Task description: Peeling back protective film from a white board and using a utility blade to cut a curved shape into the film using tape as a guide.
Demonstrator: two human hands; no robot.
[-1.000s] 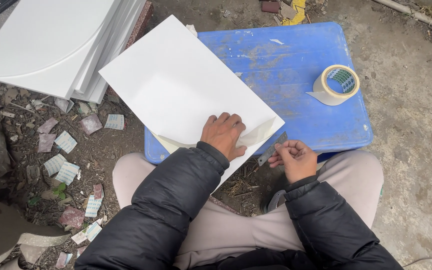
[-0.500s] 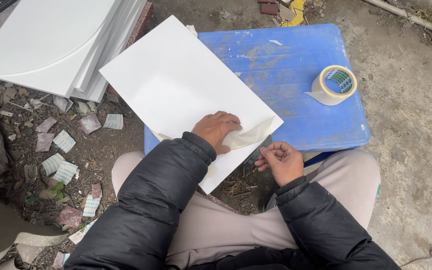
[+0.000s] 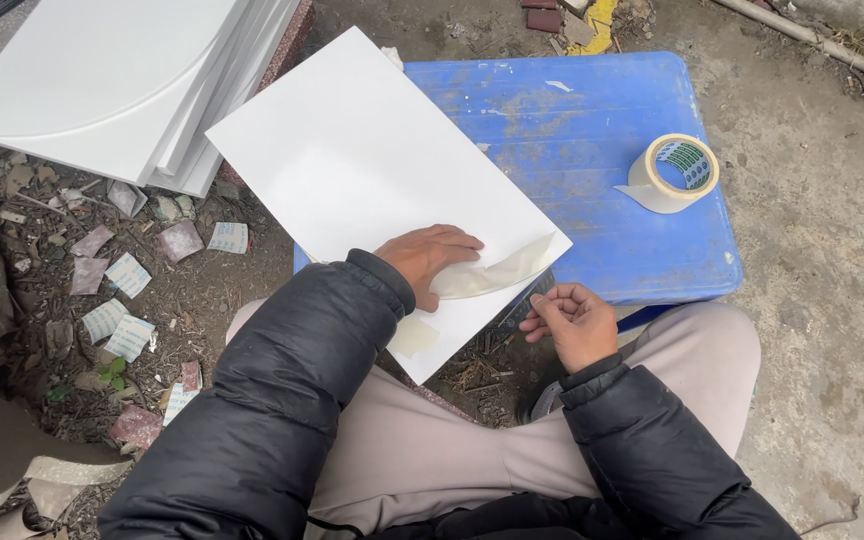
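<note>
Tape roll [image 3: 674,172] beside white panel [image 3: 372,170] on blue stool [image 3: 592,110]

small printed labels [image 3: 117,320] littering left ground

The white board [image 3: 372,170] hides part of the blue stool [image 3: 602,160]; the stacked panels [image 3: 102,80] run off the top edge.

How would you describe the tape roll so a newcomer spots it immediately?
Find the blue plastic table in front of the seated person. On its right side, apart from the white sheet, lies the tape roll: a pale ring lying flat with a loose tail, the only round thing on the table.
</note>
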